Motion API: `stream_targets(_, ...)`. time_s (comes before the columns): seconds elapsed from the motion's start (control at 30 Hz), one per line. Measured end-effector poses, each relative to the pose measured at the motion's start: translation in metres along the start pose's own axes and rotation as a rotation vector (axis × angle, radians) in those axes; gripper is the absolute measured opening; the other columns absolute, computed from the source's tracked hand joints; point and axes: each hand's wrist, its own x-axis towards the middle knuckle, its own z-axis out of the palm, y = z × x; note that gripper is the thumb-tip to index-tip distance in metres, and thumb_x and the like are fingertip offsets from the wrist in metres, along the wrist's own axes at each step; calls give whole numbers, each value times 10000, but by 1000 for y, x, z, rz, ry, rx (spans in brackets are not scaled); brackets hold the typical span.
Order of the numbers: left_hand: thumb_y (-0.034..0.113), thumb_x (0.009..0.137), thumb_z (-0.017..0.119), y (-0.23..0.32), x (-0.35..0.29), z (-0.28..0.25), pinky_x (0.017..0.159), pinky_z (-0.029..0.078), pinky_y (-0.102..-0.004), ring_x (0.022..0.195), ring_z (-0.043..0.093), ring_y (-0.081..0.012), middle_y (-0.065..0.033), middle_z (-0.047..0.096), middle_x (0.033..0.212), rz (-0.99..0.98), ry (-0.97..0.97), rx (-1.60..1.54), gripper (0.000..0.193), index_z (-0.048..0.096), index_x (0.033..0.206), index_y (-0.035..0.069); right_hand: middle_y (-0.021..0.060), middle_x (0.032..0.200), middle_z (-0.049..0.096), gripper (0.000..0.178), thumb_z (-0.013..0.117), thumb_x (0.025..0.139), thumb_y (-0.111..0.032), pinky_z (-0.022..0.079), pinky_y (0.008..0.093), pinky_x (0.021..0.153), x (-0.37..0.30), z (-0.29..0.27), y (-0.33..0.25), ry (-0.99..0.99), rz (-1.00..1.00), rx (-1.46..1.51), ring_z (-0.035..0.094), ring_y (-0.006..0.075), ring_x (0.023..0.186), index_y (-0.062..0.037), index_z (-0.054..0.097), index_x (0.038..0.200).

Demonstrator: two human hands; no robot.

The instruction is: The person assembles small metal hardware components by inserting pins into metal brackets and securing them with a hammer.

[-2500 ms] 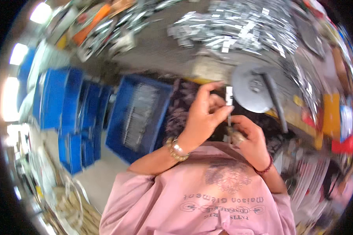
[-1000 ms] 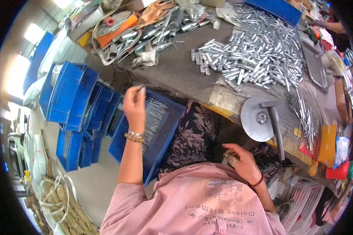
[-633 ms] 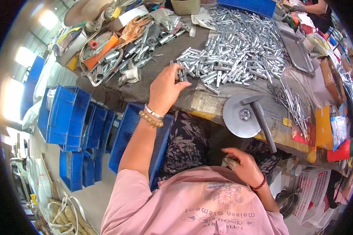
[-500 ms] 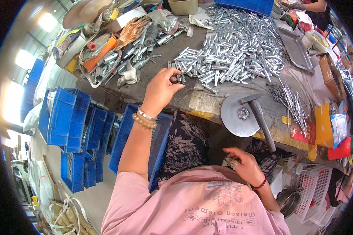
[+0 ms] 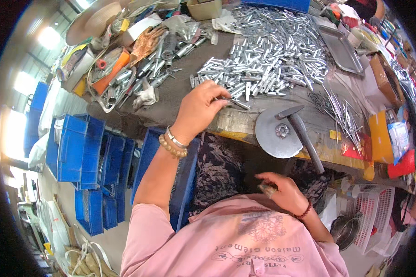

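- Metal part point(image 5: 240, 105): short, slim, bright silver with a darker shaded side. Lies slantwise on the workbench point(image 5: 171, 94), just off the near edge of the pile, well short of the round plate.
- Left hand point(image 5: 201, 108): palm down over bench, fingers bent, thumb and forefinger tips together at the part's left end. Can't tell if they grip it or only touch. Inside of the hand is hidden.
- Pile point(image 5: 272, 64): many similar silver pieces, shiny, slim, lying at all angles and overlapping; some show dark spots or end openings.
- Right hand point(image 5: 284, 191): low, in front of the pink shirt point(image 5: 194, 244), apart from the bench. Fingers curled, forefinger straighter. Something dull by the fingers; can't tell if it's held or worn.
- Round plate point(image 5: 268, 134): flat, grey, at bench edge, lumpy metal centre.
- Hammer point(image 5: 305, 141): across the plate's right side, handle end past its rim.
- Thin rods point(image 5: 344, 120): loose bunch, right of hammer.
- Metal tray point(image 5: 339, 48): grey, shallow, right of pile.
- Tool heap point(image 5: 159, 60): left of pile, mixed metal pieces.
- Blue bin point(image 5: 186, 203): beside the lap, under left forearm.
- Stacked blue bins point(image 5: 81, 147): farther left.
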Motion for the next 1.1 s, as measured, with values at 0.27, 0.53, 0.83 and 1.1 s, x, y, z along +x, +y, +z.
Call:
stream_targets(0.27, 123, 910, 754, 15, 16, 24, 879, 541, -411, 1036, 660, -305, -72, 657, 1041, 167, -66, 304, 93, 772, 999, 102, 181, 1216, 747, 368, 711, 936, -75, 594, 401, 939, -6, -27, -36, 29, -39, -5, 742, 348, 1097, -42, 715, 1302)
stream_targets(0.53, 119, 911, 757, 63, -10, 26, 868, 516, -455, 1005, 646, -354, -106, 679, 992, 254, -72, 91, 105, 727, 998, 68, 149, 1063, 732, 207, 752, 886, -106, 587, 461, 833, -14, -128, -38, 847, -12, -644, 730, 363, 958, -75, 746, 1091)
stream_targets(0.83, 119, 900, 782, 92, -35, 51, 862, 518, -445, 966, 636, -336, -98, 661, 979, 269, -91, 58, 117, 740, 997, 68, 158, 1066, 716, 341, 759, 838, -57, 600, 483, 828, 21, -159, 5, 774, 148, -984, 741, 365, 992, -83, 635, 1155)
stream_targets(1.1, 106, 896, 797, 82, -32, 57, 855, 527, -439, 957, 649, -352, -131, 663, 953, 224, -61, 28, 108, 774, 987, 52, 126, 1036, 666, 348, 728, 758, -1, 545, 476, 924, 2, -140, -48, 530, -229, -719, 656, 370, 1050, -80, 730, 1097)
